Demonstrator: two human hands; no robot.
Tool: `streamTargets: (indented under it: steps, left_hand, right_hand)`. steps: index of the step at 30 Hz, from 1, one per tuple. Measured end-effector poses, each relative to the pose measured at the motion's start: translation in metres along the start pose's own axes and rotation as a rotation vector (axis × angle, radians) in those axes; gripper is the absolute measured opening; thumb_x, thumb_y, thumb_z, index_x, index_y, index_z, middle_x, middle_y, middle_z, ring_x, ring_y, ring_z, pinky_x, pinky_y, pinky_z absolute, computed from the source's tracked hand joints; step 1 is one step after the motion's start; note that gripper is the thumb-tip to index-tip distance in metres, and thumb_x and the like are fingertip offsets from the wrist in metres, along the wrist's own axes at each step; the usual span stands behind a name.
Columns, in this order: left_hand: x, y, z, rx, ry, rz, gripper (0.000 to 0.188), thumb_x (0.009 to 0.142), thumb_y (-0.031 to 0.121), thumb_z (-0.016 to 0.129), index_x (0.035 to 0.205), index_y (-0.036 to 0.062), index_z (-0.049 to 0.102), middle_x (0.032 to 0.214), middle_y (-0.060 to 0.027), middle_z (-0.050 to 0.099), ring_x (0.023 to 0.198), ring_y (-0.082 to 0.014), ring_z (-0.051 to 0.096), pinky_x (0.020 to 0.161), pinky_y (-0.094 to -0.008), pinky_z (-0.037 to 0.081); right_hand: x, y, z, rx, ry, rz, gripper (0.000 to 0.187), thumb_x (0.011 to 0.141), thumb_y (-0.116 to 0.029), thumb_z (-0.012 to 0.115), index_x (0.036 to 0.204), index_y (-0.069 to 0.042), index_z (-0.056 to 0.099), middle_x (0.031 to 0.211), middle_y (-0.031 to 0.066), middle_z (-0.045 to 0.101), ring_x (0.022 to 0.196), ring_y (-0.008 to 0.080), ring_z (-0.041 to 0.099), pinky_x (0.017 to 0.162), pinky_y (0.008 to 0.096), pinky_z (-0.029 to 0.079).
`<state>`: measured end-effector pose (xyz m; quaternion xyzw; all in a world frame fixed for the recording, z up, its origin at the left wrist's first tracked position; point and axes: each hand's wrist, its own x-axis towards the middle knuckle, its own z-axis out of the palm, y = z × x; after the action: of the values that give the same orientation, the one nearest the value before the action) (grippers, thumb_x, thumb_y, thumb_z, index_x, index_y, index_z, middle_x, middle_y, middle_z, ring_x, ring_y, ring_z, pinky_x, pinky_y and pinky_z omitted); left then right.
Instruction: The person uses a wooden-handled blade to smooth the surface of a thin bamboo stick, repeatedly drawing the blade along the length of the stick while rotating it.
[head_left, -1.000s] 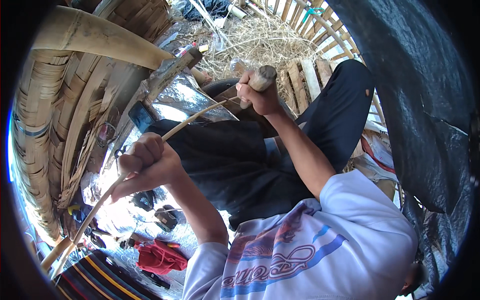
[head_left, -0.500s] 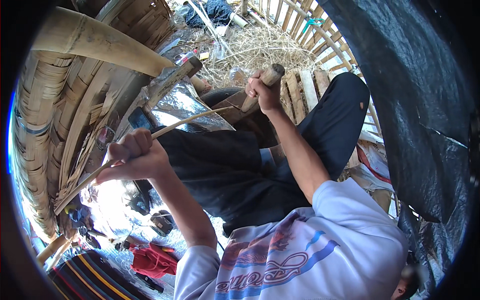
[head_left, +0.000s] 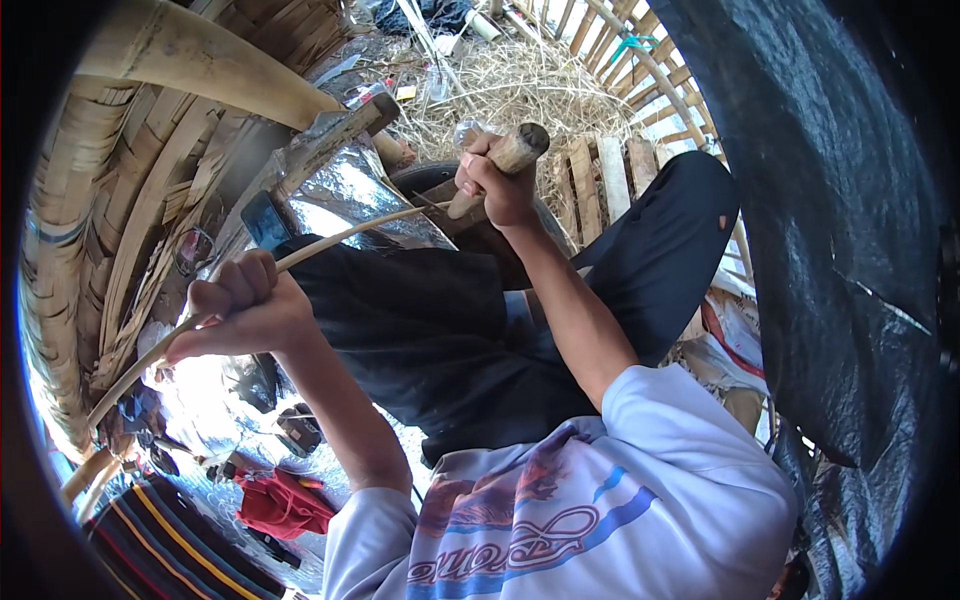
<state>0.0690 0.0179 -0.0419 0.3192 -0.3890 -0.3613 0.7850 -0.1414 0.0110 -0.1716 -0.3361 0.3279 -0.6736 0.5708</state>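
My left hand (head_left: 237, 305) is closed around a long, thin bamboo strip (head_left: 345, 235). One end of the strip reaches down past the fist toward the woven wall, and the other runs up to the right. My right hand (head_left: 497, 182) grips a thick wooden tool handle (head_left: 518, 148) with a dark, worn end. The strip's far end meets the tool just below that fist; whether a blade is there cannot be made out. Both hands are held over my bent legs in dark trousers (head_left: 420, 330).
A woven bamboo wall (head_left: 100, 200) and a thick bamboo pole (head_left: 215, 75) stand at left. Wooden slats (head_left: 598, 185) and straw (head_left: 520, 85) lie ahead. Black plastic sheeting (head_left: 820, 220) hangs at right. A phone (head_left: 264, 220) and a red cloth (head_left: 283, 503) are on the left.
My right hand has moved left with the wooden-handled tool. My left hand has shifted slightly left too, and the bamboo strip looks more bowed.
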Motion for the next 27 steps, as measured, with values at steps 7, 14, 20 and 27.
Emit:
streamTargets:
  steps: [7, 14, 20, 27]
  left_hand:
    - [-0.005, -0.001, 0.002, -0.178, -0.075, -0.025, 0.067, 0.071, 0.083, 0.023, 0.057, 0.0182, 0.014, 0.047, 0.0061, 0.007, 0.044, -0.0066, 0.003, 0.041, -0.0267, 0.004]
    - [-0.006, -0.001, 0.006, -0.253, -0.234, 0.014, 0.067, 0.074, 0.081, 0.018, 0.057, 0.0159, 0.017, 0.046, 0.0054, 0.009, 0.042, -0.0067, 0.004, 0.039, -0.0258, 0.004]
    - [-0.003, -0.002, -0.001, -0.253, -0.183, 0.001, 0.067, 0.073, 0.081, 0.021, 0.057, 0.0171, 0.015, 0.046, 0.0061, 0.008, 0.042, -0.0063, 0.005, 0.040, -0.0256, 0.004]
    - [-0.006, 0.001, -0.002, -0.061, -0.012, -0.026, 0.068, 0.070, 0.084, 0.022, 0.057, 0.0178, 0.013, 0.047, 0.0068, 0.007, 0.043, -0.0062, 0.004, 0.042, -0.0249, 0.005]
  right_hand:
    - [-0.003, 0.009, 0.008, -0.539, -0.125, -0.290, 0.015, 0.072, -0.005, 0.062, 0.059, -0.003, 0.055, 0.056, 0.0009, 0.054, 0.050, 0.0073, 0.050, 0.047, 0.0235, 0.040]
    - [-0.011, 0.001, 0.000, -0.146, 0.009, 0.038, 0.014, 0.074, -0.004, 0.060, 0.062, -0.002, 0.054, 0.057, 0.0018, 0.054, 0.048, 0.0057, 0.047, 0.045, 0.0222, 0.038]
    - [-0.005, 0.031, -0.020, -0.548, 0.035, -0.049, 0.012, 0.075, -0.006, 0.061, 0.064, -0.004, 0.056, 0.059, 0.0004, 0.054, 0.050, 0.0062, 0.049, 0.047, 0.0224, 0.039]
    - [0.007, 0.031, -0.029, -0.302, 0.055, -0.027, 0.008, 0.076, -0.003, 0.056, 0.069, -0.001, 0.053, 0.056, 0.0035, 0.052, 0.048, 0.0077, 0.048, 0.047, 0.0219, 0.038]
